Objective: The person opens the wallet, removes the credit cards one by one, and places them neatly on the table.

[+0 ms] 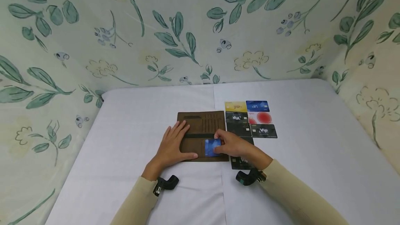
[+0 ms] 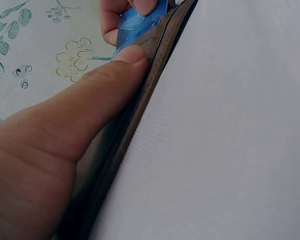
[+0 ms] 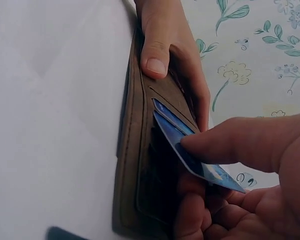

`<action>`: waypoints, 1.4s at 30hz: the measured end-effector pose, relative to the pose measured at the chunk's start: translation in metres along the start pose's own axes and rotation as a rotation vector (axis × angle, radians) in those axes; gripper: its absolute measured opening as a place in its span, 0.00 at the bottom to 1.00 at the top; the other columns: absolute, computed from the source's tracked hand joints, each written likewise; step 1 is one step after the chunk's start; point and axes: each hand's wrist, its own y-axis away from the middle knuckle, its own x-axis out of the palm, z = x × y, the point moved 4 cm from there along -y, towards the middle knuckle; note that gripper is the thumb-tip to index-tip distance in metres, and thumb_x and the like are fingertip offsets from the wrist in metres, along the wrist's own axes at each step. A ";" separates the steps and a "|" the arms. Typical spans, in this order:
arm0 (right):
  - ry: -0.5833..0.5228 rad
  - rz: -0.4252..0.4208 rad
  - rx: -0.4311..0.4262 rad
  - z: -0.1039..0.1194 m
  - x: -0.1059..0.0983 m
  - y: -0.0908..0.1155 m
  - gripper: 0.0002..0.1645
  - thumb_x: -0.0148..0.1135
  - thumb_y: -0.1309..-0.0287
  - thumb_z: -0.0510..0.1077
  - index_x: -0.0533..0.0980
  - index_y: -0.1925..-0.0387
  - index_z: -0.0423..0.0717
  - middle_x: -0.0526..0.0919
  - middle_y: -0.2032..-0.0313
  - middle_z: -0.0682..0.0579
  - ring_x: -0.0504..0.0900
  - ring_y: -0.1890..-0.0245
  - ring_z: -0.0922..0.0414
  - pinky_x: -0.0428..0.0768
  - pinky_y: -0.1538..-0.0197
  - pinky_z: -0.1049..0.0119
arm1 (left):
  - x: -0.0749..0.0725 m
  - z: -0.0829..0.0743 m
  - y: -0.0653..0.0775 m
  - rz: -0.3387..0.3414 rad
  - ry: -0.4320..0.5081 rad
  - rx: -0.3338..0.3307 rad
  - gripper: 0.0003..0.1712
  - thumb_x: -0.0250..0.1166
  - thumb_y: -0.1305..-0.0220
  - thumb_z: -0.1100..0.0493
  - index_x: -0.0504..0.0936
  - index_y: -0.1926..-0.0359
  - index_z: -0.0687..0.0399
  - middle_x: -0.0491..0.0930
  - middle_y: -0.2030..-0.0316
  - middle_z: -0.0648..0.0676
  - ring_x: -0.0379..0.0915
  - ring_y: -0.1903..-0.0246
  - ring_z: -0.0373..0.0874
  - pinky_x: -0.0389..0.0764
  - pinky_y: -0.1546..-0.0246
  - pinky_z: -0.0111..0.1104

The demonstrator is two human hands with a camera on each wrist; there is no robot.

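A brown wallet (image 1: 192, 146) lies unfolded on the white cloth, its slots facing up. My left hand (image 1: 173, 146) rests on its left side, fingers extended over the upper half and thumb (image 2: 132, 56) pressing near the lower edge. Over the lower right part of the wallet, my right hand (image 1: 232, 144) pinches a blue card (image 3: 187, 152) between thumb and fingers. The card stands tilted out at the wallet's slots. Behind it in the right wrist view, the edge of another blue card (image 3: 165, 109) shows in a slot.
Right of the wallet lie several cards in two columns: a yellow card (image 1: 235, 107), a blue VIP card (image 1: 257, 106), a red-and-white card (image 1: 260, 117) and black ones such as the Vip card (image 1: 264, 131). My right forearm partly covers the lowest black card (image 1: 240, 164). Floral fabric (image 1: 193, 27) hangs behind.
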 end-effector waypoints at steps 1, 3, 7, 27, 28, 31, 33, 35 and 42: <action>-0.007 0.001 0.004 -0.002 0.001 0.000 0.19 0.68 0.45 0.39 0.67 0.59 0.43 0.80 0.61 0.47 0.79 0.62 0.52 0.79 0.58 0.61 | 0.000 -0.001 0.001 0.000 0.001 0.000 0.65 0.65 0.57 0.22 0.55 0.25 0.51 0.48 0.25 0.53 0.37 0.26 0.51 0.38 0.29 0.52; -0.019 -0.003 0.010 -0.004 0.001 0.000 0.19 0.69 0.46 0.41 0.67 0.59 0.44 0.80 0.61 0.47 0.79 0.62 0.52 0.79 0.59 0.61 | 0.001 -0.001 0.001 0.000 0.001 0.001 0.64 0.65 0.56 0.22 0.55 0.25 0.51 0.48 0.25 0.53 0.37 0.26 0.52 0.39 0.29 0.52; -0.030 -0.016 0.005 -0.004 0.002 0.000 0.20 0.70 0.46 0.42 0.67 0.60 0.45 0.80 0.60 0.47 0.79 0.62 0.52 0.80 0.59 0.62 | 0.001 0.000 0.002 0.001 -0.004 -0.001 0.64 0.65 0.57 0.22 0.55 0.25 0.50 0.48 0.25 0.52 0.37 0.26 0.51 0.38 0.29 0.52; 0.000 -0.028 -0.022 -0.004 0.000 0.001 0.18 0.68 0.45 0.39 0.66 0.61 0.45 0.78 0.56 0.44 0.78 0.59 0.49 0.82 0.56 0.57 | 0.001 0.000 0.001 -0.006 -0.002 0.002 0.65 0.65 0.57 0.22 0.55 0.25 0.50 0.47 0.25 0.52 0.36 0.26 0.51 0.38 0.29 0.51; 0.002 -0.031 -0.025 -0.003 0.000 0.001 0.18 0.68 0.45 0.38 0.66 0.61 0.45 0.77 0.57 0.44 0.78 0.59 0.49 0.81 0.56 0.57 | 0.001 0.000 0.001 -0.009 0.000 0.001 0.64 0.65 0.57 0.22 0.55 0.25 0.50 0.48 0.25 0.52 0.37 0.26 0.51 0.38 0.29 0.51; 0.004 -0.044 -0.019 -0.002 0.000 0.003 0.17 0.68 0.46 0.39 0.66 0.62 0.45 0.77 0.57 0.44 0.78 0.59 0.49 0.82 0.56 0.57 | 0.002 0.000 0.001 -0.011 0.001 0.000 0.64 0.65 0.57 0.22 0.55 0.25 0.50 0.48 0.25 0.52 0.37 0.26 0.51 0.38 0.29 0.51; 0.023 -0.064 -0.008 -0.002 -0.001 0.005 0.18 0.69 0.46 0.41 0.67 0.62 0.44 0.78 0.59 0.46 0.78 0.61 0.51 0.82 0.59 0.60 | 0.002 0.000 0.001 -0.007 0.007 -0.001 0.64 0.64 0.57 0.22 0.55 0.25 0.50 0.48 0.25 0.52 0.37 0.26 0.51 0.38 0.29 0.51; 0.038 -0.086 0.020 -0.002 -0.002 0.008 0.18 0.70 0.46 0.43 0.69 0.61 0.44 0.79 0.63 0.47 0.79 0.67 0.52 0.82 0.64 0.61 | 0.002 0.000 0.002 -0.005 0.003 -0.002 0.65 0.64 0.57 0.21 0.55 0.25 0.50 0.48 0.25 0.52 0.37 0.26 0.51 0.38 0.29 0.51; 0.061 -0.142 0.104 0.000 -0.001 0.014 0.21 0.70 0.46 0.43 0.71 0.56 0.38 0.81 0.82 0.49 0.80 0.86 0.56 0.79 0.78 0.66 | 0.002 0.001 0.001 -0.011 -0.020 -0.004 0.65 0.62 0.57 0.20 0.55 0.25 0.49 0.48 0.25 0.51 0.37 0.26 0.50 0.38 0.28 0.50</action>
